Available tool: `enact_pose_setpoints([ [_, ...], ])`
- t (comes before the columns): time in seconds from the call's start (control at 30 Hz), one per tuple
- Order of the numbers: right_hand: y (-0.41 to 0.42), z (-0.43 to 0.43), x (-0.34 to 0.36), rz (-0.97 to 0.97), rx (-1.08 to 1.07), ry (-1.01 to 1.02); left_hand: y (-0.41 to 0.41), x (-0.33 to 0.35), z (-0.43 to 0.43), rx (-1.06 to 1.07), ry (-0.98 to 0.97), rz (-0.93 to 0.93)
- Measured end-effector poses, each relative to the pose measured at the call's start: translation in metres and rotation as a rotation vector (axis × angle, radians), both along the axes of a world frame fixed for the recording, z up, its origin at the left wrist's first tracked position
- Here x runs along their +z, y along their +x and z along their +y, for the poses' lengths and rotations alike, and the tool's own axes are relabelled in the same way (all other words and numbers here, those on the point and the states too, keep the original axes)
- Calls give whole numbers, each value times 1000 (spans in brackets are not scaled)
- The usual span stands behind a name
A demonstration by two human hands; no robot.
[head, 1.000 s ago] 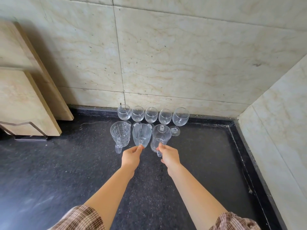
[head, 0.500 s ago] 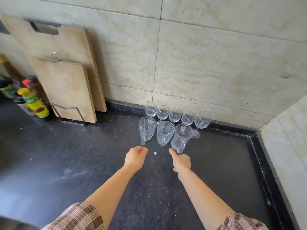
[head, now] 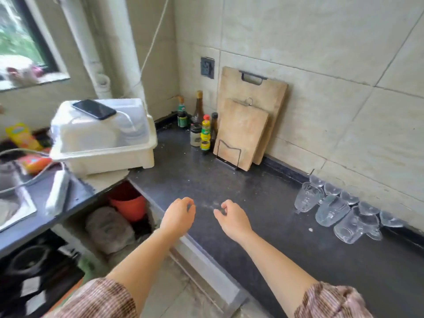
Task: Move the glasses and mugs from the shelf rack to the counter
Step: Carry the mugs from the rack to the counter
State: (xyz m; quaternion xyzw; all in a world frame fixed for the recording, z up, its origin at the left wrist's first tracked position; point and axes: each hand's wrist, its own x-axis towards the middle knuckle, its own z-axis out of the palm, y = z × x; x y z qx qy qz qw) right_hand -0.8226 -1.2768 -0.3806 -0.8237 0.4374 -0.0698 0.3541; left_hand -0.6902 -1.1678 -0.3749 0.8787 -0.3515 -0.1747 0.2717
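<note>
the left hand (head: 177,214) and right hand (head: 232,218) hover loosely curled, holding nothing, above the dark counter (head: 229,180), with the glass mugs (head: 330,213) and wine glasses (head: 348,197) standing near the wall (head: 344,111).

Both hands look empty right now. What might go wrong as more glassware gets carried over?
The glasses and mugs stand packed together by the wall; setting another beside them may knock one over. The phone lies on the dish rack cover, so lifting that cover may tip it off.

A home kitchen: sink (head: 13,203), sauce bottles (head: 205,134), cutting boards (head: 243,131); tiled wall (head: 321,53).
</note>
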Motion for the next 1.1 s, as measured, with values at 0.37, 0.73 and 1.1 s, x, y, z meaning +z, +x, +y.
enact_pose_setpoints([
  [0.37,179,275,53,71,672,-392,107,45,339,469,142,-227],
  [0.73,333,511,84,-61,1158,-671,175,70,579,898,225,-238],
  [1.1,504,739,123,-247,1351,-701,314,110,804,1161,298,-268],
])
